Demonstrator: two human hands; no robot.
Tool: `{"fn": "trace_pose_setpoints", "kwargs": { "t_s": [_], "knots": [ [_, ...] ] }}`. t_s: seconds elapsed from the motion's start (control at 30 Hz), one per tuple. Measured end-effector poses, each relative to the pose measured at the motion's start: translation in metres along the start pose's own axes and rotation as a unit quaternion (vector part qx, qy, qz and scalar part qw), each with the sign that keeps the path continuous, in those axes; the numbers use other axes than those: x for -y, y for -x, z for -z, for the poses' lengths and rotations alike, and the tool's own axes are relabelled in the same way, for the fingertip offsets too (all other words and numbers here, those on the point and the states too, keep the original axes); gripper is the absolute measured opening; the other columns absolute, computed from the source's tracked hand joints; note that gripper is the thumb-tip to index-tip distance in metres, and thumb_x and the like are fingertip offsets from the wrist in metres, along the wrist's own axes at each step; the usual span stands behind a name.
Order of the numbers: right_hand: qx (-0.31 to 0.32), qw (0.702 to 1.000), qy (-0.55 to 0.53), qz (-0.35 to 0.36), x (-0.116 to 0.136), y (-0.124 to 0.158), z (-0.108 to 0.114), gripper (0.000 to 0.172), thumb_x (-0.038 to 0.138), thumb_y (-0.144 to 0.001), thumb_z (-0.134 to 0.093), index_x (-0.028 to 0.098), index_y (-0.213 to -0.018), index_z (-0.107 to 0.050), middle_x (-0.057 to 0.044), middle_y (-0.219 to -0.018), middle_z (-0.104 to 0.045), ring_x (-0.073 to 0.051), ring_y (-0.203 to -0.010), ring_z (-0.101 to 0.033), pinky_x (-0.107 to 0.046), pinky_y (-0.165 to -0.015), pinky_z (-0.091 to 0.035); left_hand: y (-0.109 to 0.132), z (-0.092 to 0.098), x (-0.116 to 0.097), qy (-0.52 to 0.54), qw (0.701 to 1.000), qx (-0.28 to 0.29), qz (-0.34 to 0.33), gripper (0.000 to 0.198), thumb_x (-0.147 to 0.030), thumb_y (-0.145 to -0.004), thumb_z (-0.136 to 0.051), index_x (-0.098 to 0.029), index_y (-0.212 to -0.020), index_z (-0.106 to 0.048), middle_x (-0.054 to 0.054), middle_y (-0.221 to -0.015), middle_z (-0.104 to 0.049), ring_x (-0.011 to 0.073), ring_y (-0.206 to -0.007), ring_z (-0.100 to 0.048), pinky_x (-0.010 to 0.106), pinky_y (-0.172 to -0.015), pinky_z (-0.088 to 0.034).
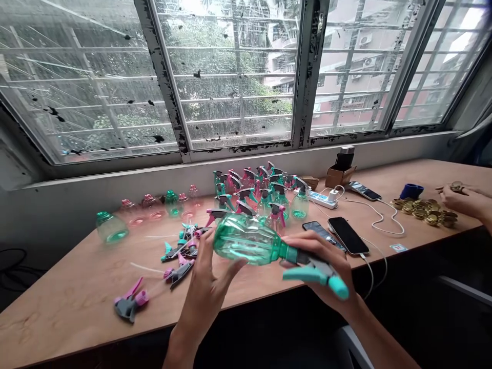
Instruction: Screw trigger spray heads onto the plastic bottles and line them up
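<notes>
I hold a green plastic spray bottle (246, 239) on its side above the table's front edge. My left hand (205, 287) cups the bottle's body from below, fingers curled around it. My right hand (326, 271) grips the neck and the teal and grey trigger head (317, 274). Loose trigger heads (180, 251) in pink and teal lie on the wooden table (77, 302) to the left. One grey and pink trigger head (128, 303) lies nearest the front edge.
Several assembled spray bottles (261, 197) stand by the window. Headless bottles (111, 227) lie at the back left. Phones (348, 234) on charger cables, a power strip (323, 199) and a small box (340, 174) sit right. Another person's hand (461, 200) rests by gold caps (423, 210).
</notes>
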State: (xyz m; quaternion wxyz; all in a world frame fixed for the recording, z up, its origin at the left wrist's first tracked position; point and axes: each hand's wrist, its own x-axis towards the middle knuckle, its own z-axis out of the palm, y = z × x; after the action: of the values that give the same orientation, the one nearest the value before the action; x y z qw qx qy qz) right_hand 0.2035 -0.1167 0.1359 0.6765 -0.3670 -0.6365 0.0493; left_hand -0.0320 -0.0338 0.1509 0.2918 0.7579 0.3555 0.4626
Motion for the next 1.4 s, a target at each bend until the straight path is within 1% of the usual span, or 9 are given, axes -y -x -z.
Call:
{"fn": "trace_pose_setpoints", "kwargs": {
  "t_s": [0.1,0.2,0.33,0.47,0.57,0.77,1.0,1.27,1.4],
  "knots": [
    [-0.046,0.957,-0.18,-0.223,-0.01,0.001,-0.013,0.022,0.04,-0.092,-0.085,0.021,-0.102,-0.079,-0.003,-0.078,-0.076,-0.02,-0.064,-0.076,-0.03,-0.057,-0.064,-0.002,-0.001,0.004,-0.094,0.978,-0.135,-0.126,0.054,-0.042,-0.097,-0.073,-0.05,-0.148,-0.058,0.001,-0.151,-0.056,0.0278,-0.145,-0.051,0.049,-0.125,-0.041],
    [-0.021,0.89,-0.299,-0.344,-0.019,-0.001,-0.02,0.033,0.05,-0.093,-0.082,0.018,-0.089,-0.076,-0.002,-0.067,-0.072,-0.017,-0.054,-0.07,-0.027,-0.048,-0.059,0.0,0.002,0.002,-0.098,0.973,-0.104,-0.18,0.063,-0.03,-0.1,-0.07,-0.048,-0.156,-0.048,0.003,-0.158,-0.054,0.0262,-0.15,-0.049,0.048,-0.127,-0.04],
    [-0.024,0.958,-0.211,-0.193,-0.016,-0.001,-0.013,0.025,0.035,-0.085,-0.092,0.024,-0.105,-0.081,-0.003,-0.081,-0.079,-0.021,-0.07,-0.078,-0.032,-0.063,-0.067,0.003,0.009,-0.006,0.106,0.98,-0.004,-0.169,0.055,-0.046,-0.097,-0.073,-0.035,-0.147,-0.054,0.009,-0.171,-0.04,0.0301,-0.161,-0.04,0.046,-0.126,-0.046],
    [-0.023,0.999,-0.042,0.005,-0.008,0.006,-0.011,0.048,0.016,-0.071,-0.099,0.029,-0.115,-0.083,-0.009,-0.113,-0.083,-0.03,-0.101,-0.08,-0.04,-0.087,-0.068,0.0,0.012,-0.011,0.181,0.969,-0.06,-0.16,0.031,-0.038,-0.098,-0.074,-0.033,-0.125,-0.061,0.006,-0.168,-0.046,0.0248,-0.159,-0.044,0.039,-0.12,-0.053],
    [-0.057,0.98,-0.129,-0.138,-0.007,0.009,-0.022,0.034,0.031,-0.08,-0.095,0.025,-0.11,-0.081,-0.005,-0.086,-0.081,-0.023,-0.072,-0.078,-0.033,-0.064,-0.066,-0.006,0.014,-0.006,0.12,0.97,-0.079,-0.197,0.042,-0.022,-0.096,-0.076,-0.036,-0.133,-0.065,0.005,-0.164,-0.049,0.024,-0.158,-0.043,0.039,-0.123,-0.051],
    [-0.028,0.821,-0.392,-0.414,-0.015,0.004,-0.035,0.051,0.065,-0.085,-0.083,0.018,-0.078,-0.066,-0.001,-0.067,-0.07,-0.008,-0.041,-0.057,-0.018,-0.038,-0.045,-0.007,0.024,0.011,0.086,0.985,0.014,-0.147,0.053,-0.024,-0.097,-0.074,-0.037,-0.145,-0.056,0.007,-0.163,-0.053,0.0252,-0.16,-0.043,0.045,-0.13,-0.043],
    [-0.069,0.944,-0.242,-0.216,-0.011,0.013,-0.033,0.033,0.034,-0.079,-0.096,0.02,-0.101,-0.075,-0.001,-0.072,-0.076,-0.019,-0.06,-0.074,-0.029,-0.056,-0.063,0.001,0.026,0.006,0.11,0.992,0.004,-0.067,0.024,-0.042,-0.102,-0.065,-0.029,-0.121,-0.055,0.009,-0.175,-0.037,0.0304,-0.161,-0.04,0.052,-0.125,-0.048],
    [-0.033,0.84,-0.371,-0.395,-0.01,0.002,-0.033,0.053,0.067,-0.085,-0.082,0.02,-0.081,-0.058,-0.001,-0.062,-0.069,-0.01,-0.036,-0.056,-0.018,-0.032,-0.041,-0.003,0.026,0.014,-0.028,0.975,-0.019,-0.218,0.059,-0.024,-0.1,-0.07,-0.046,-0.151,-0.052,0.003,-0.165,-0.049,0.0268,-0.159,-0.042,0.051,-0.131,-0.039],
    [-0.027,0.899,-0.323,-0.295,-0.009,0.008,-0.03,0.046,0.058,-0.085,-0.086,0.021,-0.096,-0.062,-0.001,-0.065,-0.073,-0.018,-0.044,-0.068,-0.025,-0.039,-0.053,0.005,0.029,0.016,-0.032,0.992,0.003,-0.125,0.062,-0.052,-0.091,-0.078,-0.034,-0.145,-0.055,0.013,-0.157,-0.057,0.0389,-0.158,-0.042,0.065,-0.129,-0.036]
  ]
}}
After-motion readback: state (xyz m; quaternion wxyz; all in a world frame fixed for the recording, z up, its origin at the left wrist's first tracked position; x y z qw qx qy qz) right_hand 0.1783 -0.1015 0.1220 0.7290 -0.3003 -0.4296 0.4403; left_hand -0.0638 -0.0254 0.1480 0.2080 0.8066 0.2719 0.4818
